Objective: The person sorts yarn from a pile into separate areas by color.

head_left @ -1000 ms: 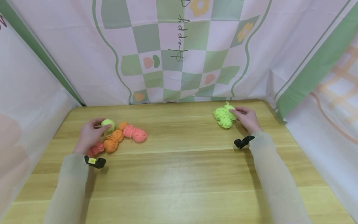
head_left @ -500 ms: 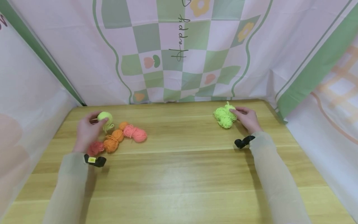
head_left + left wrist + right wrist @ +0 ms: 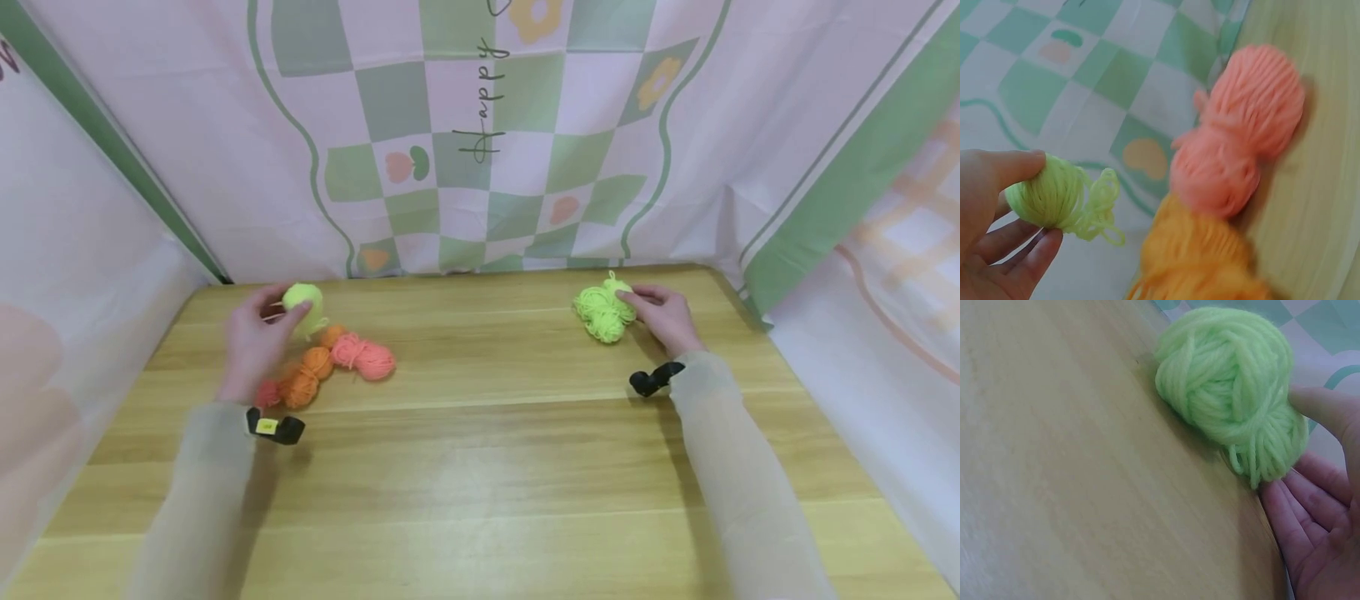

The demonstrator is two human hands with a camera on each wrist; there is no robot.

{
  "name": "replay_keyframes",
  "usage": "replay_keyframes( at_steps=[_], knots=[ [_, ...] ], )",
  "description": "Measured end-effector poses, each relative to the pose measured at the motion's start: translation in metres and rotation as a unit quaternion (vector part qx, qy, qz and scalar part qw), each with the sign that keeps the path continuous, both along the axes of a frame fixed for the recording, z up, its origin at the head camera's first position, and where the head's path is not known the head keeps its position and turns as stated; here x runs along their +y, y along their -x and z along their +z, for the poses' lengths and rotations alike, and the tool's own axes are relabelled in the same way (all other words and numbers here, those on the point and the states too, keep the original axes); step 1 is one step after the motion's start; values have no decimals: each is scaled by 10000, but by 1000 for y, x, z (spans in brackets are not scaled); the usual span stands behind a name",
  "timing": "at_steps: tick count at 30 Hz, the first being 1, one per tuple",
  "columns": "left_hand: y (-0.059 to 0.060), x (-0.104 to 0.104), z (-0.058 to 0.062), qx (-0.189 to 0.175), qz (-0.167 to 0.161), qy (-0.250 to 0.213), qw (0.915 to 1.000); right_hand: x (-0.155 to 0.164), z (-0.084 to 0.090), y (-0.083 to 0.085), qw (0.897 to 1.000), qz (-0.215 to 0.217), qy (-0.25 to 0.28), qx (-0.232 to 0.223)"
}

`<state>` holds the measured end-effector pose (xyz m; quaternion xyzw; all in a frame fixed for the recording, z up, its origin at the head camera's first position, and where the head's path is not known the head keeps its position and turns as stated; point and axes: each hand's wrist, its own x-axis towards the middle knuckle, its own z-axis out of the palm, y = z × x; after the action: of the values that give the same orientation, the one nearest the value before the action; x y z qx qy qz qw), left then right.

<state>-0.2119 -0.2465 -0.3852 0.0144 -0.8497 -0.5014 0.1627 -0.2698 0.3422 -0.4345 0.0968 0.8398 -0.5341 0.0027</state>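
In the head view my left hand pinches a small pale yellow-green yarn ball between thumb and fingers, above the table at the left. The left wrist view shows that yarn ball with loose loops trailing from one end. Close below it lie orange yarn, a pink yarn bundle and a red yarn bundle, partly behind my wrist. At the far right my right hand pinches one end of a bright green yarn bundle, which rests on the table.
The wooden table runs back to a hanging checkered cloth. Cloth walls stand at the left and right. A small black camera sits on my left wrist, another black camera on my right.
My left hand has lifted the yellow-green yarn ball off the table beside the orange yarn, then carried it slightly right and farther back. My right hand has stayed at the green yarn bundle.
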Motion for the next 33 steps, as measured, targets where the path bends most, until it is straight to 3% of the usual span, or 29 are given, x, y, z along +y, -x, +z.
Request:
replay_keyframes(
  at_steps=[12,33],
  knots=[
    [12,50,2,84,-481,-202,9986,0,2,0,9999,39,112,41],
    [23,117,-13,594,-1094,-847,9886,3,-2,1,10000,16,-45,36]
  ],
)
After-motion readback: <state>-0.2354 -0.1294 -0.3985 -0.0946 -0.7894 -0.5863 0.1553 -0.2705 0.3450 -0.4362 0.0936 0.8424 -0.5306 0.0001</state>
